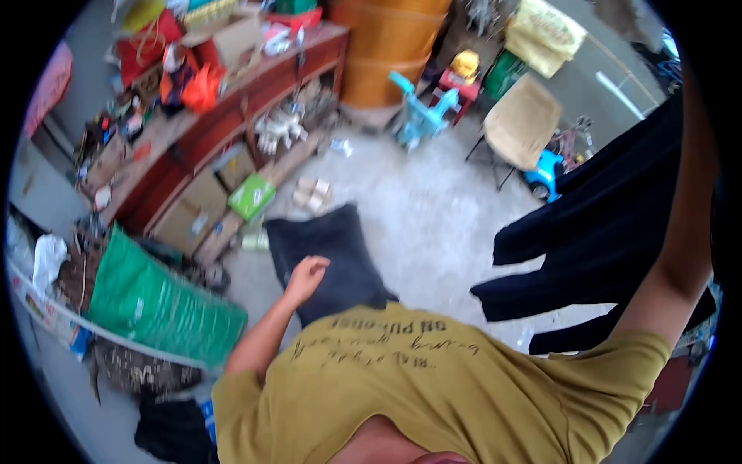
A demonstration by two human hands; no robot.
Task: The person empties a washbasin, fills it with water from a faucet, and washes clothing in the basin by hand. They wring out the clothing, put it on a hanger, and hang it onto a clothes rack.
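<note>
My left hand [308, 277] is held in front of my body, over a dark grey cloth [328, 243]. Its fingers are loosely bent and a little apart, and I see nothing in them. Whether the hand touches the cloth I cannot tell. My right arm [676, 255] reaches up along the right edge, and its hand lies outside the picture. Beside that arm hang black garments [595, 224] with long, narrow ends, like trouser legs or sleeves. What holds them up is hidden.
A long red-brown cabinet [255, 100] piled with clutter runs along the left. Nearer stands a green sack [158, 305]. Ahead are a blue toy tricycle [421, 116], a beige chair [522, 124] and a large orange-brown barrel [386, 54]. Pale slippers [311, 193] lie on the floor.
</note>
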